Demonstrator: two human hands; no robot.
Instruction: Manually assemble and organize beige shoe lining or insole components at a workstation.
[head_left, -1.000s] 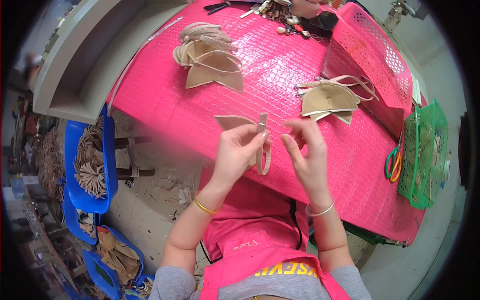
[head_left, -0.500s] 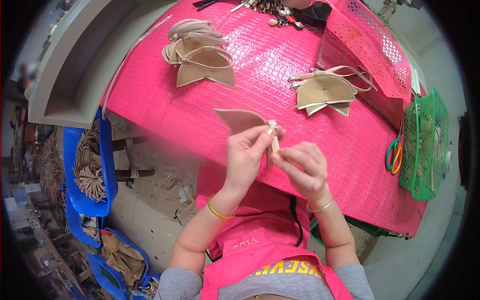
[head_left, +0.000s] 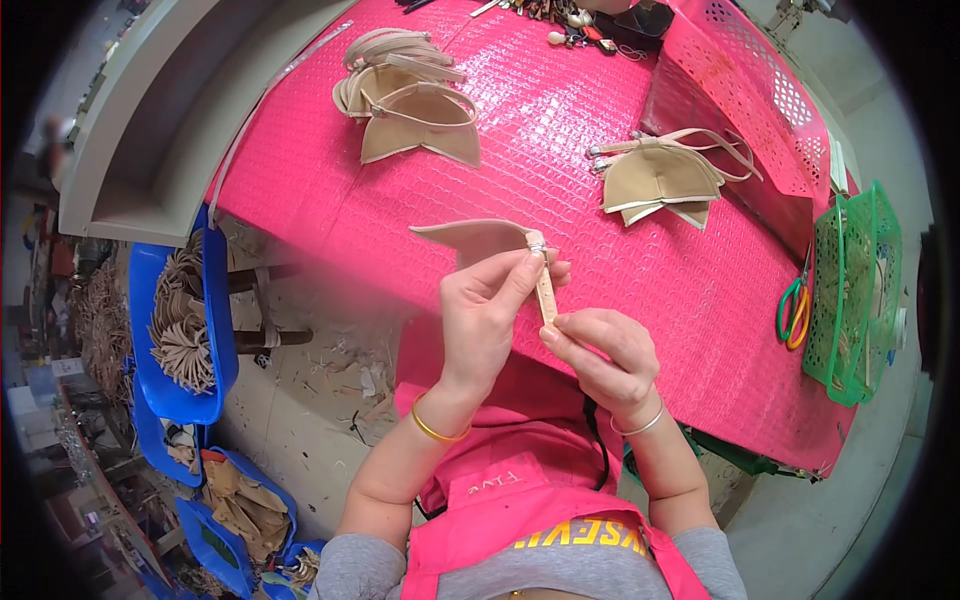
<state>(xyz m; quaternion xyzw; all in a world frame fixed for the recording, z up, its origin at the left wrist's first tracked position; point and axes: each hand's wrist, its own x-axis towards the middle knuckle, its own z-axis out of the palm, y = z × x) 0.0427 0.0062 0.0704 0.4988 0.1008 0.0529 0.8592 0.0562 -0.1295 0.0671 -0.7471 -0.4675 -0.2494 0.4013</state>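
Note:
Between my hands is a beige sandal heel piece (head_left: 478,236), its curved panel spreading out to the left beyond my fingers. My left hand (head_left: 490,305) pinches it by a small metal buckle, thumb on top. A light ankle strap (head_left: 545,292) with a row of small holes runs down from the buckle. The strap's lower end is caught between the thumb and fingers of my right hand (head_left: 605,360). Like pieces lie on the pink table: a stack of heel pieces (head_left: 420,125) at far left, and a smaller pile (head_left: 660,185) at right with buckles and straps attached.
The pink-covered table (head_left: 560,130) has a grey open box (head_left: 150,150) at its left. Blue bins (head_left: 220,330) with strap bundles stand below. A pink perforated basket (head_left: 740,100), green basket (head_left: 850,300) and scissors (head_left: 793,312) sit at right.
My right hand has slid slightly down and the strap now shows straighter and longer below the buckle. The heel panel has tilted flatter, with my left hand shifted a little left.

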